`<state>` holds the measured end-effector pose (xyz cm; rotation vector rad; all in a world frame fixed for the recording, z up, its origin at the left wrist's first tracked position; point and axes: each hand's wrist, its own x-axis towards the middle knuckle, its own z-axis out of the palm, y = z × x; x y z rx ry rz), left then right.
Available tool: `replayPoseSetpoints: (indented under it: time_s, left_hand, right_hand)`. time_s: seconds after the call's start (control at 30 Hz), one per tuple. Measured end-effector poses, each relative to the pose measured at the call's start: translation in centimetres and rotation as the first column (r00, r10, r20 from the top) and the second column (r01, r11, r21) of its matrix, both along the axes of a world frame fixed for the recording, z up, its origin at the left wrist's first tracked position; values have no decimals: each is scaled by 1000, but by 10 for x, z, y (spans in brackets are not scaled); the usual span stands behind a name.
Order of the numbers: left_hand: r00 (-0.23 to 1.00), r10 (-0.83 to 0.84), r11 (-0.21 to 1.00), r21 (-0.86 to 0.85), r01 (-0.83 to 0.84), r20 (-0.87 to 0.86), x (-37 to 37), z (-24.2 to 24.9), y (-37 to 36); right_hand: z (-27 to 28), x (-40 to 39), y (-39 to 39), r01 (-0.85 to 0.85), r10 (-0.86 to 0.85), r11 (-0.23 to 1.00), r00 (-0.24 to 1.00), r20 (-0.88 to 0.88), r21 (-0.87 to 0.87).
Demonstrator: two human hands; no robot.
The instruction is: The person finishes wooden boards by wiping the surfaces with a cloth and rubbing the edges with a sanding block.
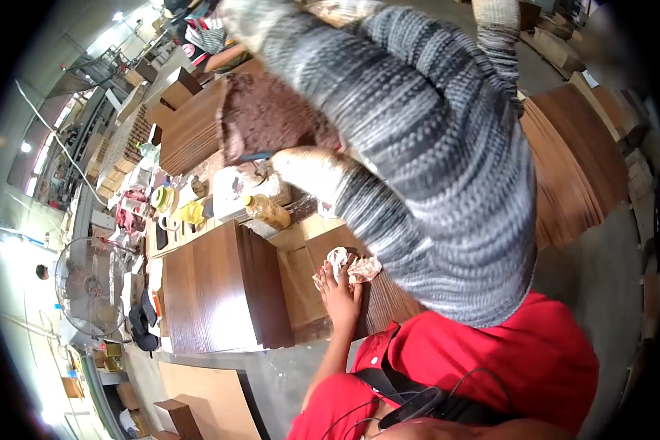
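Observation:
My left hand (339,295), bare, lies on a crumpled whitish rag (364,269), with the fingers over it. The rag rests on a brown wood-grain panel (383,306); part of that panel is hidden by my other hand. My right hand (433,154) wears a grey-and-white striped knit glove and looms close to the camera. Its fingers are spread apart, the tips pale and worn, some cut off by the top edge. I see nothing held in it. Beside my left hand stands a stack of brown panels (220,286).
A dark brown textured cloth (268,114) lies past the panels, near another stack (191,128). A bottle of yellowish liquid (267,211) stands by a white bag (235,187). More panels (576,161) are at right. A fan (90,286) stands left; a co-worker (209,44) is behind.

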<state>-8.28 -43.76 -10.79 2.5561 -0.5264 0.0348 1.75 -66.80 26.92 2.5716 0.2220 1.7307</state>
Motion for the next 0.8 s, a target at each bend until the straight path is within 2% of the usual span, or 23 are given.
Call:
replayPoseSetpoints:
  time_s: [0.03,0.1,0.2,0.23,0.27,0.3,0.33,0.37,0.4,0.43,0.47,0.5,0.53,0.57,0.6,0.67,0.7,0.77,0.8]
  left_hand:
    - [996,10,969,247,11,-85,0,1,2]
    - [977,63,884,466,40,-203,-1,-7,9]
    - [999,-44,961,272,41,5,2,-21,14]
    - [991,-11,1000,27,8,130,8,3,3]
    - [997,20,999,34,-23,80,9,-30,1]
    - [999,48,999,-10,-48,-21,3,-32,1]
    - [996,66,998,4,-66,-60,-1,-32,1]
    - [996,68,998,19,-67,-61,-5,-33,0]
    - [996,59,998,33,-57,-67,-13,-35,0]
    - [998,54,998,38,-53,-27,-20,-35,-2]
    - [997,46,998,33,-44,-67,-19,-28,4]
    - [997,47,999,29,-46,-58,-27,-31,0]
    - [998,47,999,22,-46,-37,-25,-36,-3]
    - [996,45,999,32,-43,-71,-24,-34,0]
    - [996,45,999,33,-43,-76,-22,-35,2]
    - [995,46,999,24,-44,-93,-19,-34,5]
    - [995,47,999,29,-45,-86,-17,-34,5]
    - [995,45,999,33,-43,-86,-17,-33,4]
    - [995,51,998,35,-48,-87,-17,-32,4]
  right_hand:
    - [-3,-4,1,-30,30,1000,1000,-7,-2]
    - [-17,-10,6,-129,129,992,991,-40,-1]
    - [-68,-12,22,-404,414,910,886,-210,91]
    - [-94,-7,25,-480,510,860,810,-291,171]
    - [-123,-2,26,-521,592,806,715,-372,281]
    - [-156,8,25,-511,660,751,602,-450,417]
    - [-191,18,20,-431,716,697,467,-520,573]
    - [-230,33,15,-284,772,631,324,-547,722]
    - [-273,49,9,-86,771,635,146,-620,768]
    - [-342,61,11,67,993,86,79,-91,994]
    - [-343,64,26,229,925,309,155,-348,923]
    - [-396,70,33,96,941,288,157,-300,953]
    - [-400,70,51,176,867,465,108,-486,868]
    - [-440,81,71,45,874,442,203,-441,896]
    - [-440,83,94,43,823,513,260,-506,857]
    - [-435,92,117,-2,671,712,296,-680,702]
    - [-435,95,122,4,669,712,297,-681,702]
    - [-430,98,128,-34,442,889,317,-839,456]
    - [-426,100,130,-27,441,888,326,-836,458]
